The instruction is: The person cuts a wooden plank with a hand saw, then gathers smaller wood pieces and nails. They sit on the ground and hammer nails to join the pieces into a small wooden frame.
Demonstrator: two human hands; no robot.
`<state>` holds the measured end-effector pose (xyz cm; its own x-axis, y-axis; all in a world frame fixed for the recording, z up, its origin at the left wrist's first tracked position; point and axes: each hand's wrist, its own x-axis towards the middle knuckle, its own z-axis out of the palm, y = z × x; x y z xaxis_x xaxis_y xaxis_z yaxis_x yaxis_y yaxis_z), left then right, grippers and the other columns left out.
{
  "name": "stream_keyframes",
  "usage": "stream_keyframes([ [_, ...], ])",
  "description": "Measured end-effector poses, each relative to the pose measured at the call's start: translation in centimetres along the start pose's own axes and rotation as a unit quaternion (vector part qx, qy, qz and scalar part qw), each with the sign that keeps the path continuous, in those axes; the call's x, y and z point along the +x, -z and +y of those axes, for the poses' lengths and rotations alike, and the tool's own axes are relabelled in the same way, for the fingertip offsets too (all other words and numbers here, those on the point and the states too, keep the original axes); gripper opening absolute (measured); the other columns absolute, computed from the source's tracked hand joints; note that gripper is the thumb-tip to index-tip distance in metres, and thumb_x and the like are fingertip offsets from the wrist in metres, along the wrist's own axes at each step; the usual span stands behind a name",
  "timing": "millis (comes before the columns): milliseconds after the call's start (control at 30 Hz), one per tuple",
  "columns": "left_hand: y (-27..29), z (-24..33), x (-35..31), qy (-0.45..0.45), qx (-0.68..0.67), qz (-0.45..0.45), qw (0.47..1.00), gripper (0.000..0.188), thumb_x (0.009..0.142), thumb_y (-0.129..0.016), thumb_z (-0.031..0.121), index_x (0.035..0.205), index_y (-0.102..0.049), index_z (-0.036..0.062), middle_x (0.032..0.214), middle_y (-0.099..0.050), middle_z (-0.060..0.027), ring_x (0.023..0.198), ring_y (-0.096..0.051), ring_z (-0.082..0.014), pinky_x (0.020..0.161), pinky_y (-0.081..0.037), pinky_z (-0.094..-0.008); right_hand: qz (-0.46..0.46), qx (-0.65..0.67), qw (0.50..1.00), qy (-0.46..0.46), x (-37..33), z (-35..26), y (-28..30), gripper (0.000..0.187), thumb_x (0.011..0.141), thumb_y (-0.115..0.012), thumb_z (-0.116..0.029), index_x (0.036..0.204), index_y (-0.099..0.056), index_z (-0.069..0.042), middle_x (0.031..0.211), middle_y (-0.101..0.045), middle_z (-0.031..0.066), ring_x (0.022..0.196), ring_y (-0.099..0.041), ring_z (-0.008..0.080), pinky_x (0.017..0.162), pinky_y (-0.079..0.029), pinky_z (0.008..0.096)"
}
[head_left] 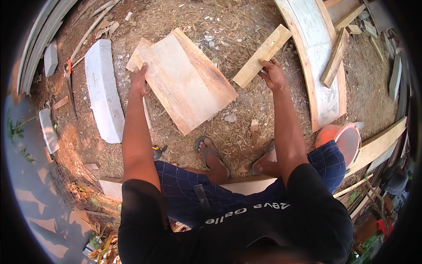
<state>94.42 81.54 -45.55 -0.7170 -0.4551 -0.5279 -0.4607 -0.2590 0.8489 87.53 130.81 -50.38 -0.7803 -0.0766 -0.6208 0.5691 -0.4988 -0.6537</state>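
My left hand (140, 80) is closed on the left edge of a wide wooden board (184, 83). This board is tilted, with a paler worn patch down its middle. A smaller wood piece (136, 56) sticks out past its upper left corner; whether the two are joined I cannot tell. In my right hand (273, 74) is a short wooden plank (263, 55), gripped near its lower end and slanting up to the right. The board and the plank are apart from each other. The undersides of both are hidden.
A long plank-edged panel (325, 57) lies at right with a wood offcut (335, 57) across it. An orange bucket (329, 133) stands by my right knee. At left are a white block (104, 92) and a handsaw (69, 86). A tape measure (157, 152) lies near my foot.
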Motion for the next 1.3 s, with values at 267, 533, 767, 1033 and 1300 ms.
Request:
stream_keyframes([
  [267, 4.8, 12.7, -2.3, -0.221, -0.080, 0.025, 0.972, 0.052, 0.100, -0.066, 0.028, 0.139, -0.045, 0.0004, 0.124, -0.063, -0.0136, 0.109, -0.064, -0.0263, 0.099, -0.052, -0.0394, 0.132, -0.171, 0.976, 0.013, 0.8, 9.7, 1.7, 0.057, 0.091, -0.071, -0.026, 0.137, -0.047, -0.003, 0.130, -0.056, 0.0157, 0.116, -0.058, 0.0313, 0.100, -0.049, 0.0478],
  [533, 6.8, 19.7, -7.8, -0.257, -0.135, 0.026, 0.957, 0.052, 0.100, -0.064, 0.032, 0.133, -0.051, -0.0050, 0.119, -0.067, -0.0159, 0.104, -0.068, -0.0293, 0.090, -0.058, -0.0432, -0.110, -0.642, 0.759, 0.006, -9.6, 17.4, -6.5, 0.060, 0.082, -0.065, -0.035, 0.133, -0.060, -0.003, 0.134, -0.058, 0.0279, 0.125, -0.058, 0.0408, 0.108, -0.046, 0.0465],
  [767, -1.9, 20.8, -10.8, -0.203, -0.102, -0.051, 0.972, 0.054, 0.104, -0.053, 0.043, 0.137, -0.052, 0.0002, 0.128, -0.064, -0.0165, 0.110, -0.067, -0.0308, 0.094, -0.056, -0.0474, -0.195, -0.576, 0.792, 0.049, -6.8, 3.5, -11.8, 0.045, 0.096, -0.057, -0.036, 0.128, -0.066, -0.005, 0.116, -0.070, 0.0236, 0.103, -0.068, 0.0363, 0.096, -0.050, 0.0451],
  [1033, -19.2, 7.3, -7.7, -0.060, -0.084, -0.155, 0.983, 0.059, 0.105, -0.047, 0.046, 0.146, -0.046, 0.0035, 0.139, -0.057, -0.0169, 0.123, -0.059, -0.0292, 0.101, -0.050, -0.0482, -0.177, -0.799, 0.530, 0.223, -10.4, -20.7, -7.4, 0.054, 0.098, -0.058, -0.033, 0.143, -0.052, -0.005, 0.132, -0.063, 0.0213, 0.118, -0.063, 0.0326, 0.101, -0.050, 0.0417],
  [1300, -26.1, -12.6, -12.9, -0.003, 0.056, -0.111, 0.992, 0.062, 0.105, -0.048, 0.042, 0.150, -0.041, 0.0011, 0.143, -0.054, -0.0193, 0.132, -0.051, -0.0287, 0.110, -0.038, -0.0419, -0.207, -0.403, 0.891, 0.004, -13.3, 2.8, 11.7, 0.077, 0.101, -0.061, -0.038, 0.158, -0.020, -0.004, 0.137, -0.054, 0.0238, 0.120, -0.057, 0.0312, 0.099, -0.048, 0.0441],
])
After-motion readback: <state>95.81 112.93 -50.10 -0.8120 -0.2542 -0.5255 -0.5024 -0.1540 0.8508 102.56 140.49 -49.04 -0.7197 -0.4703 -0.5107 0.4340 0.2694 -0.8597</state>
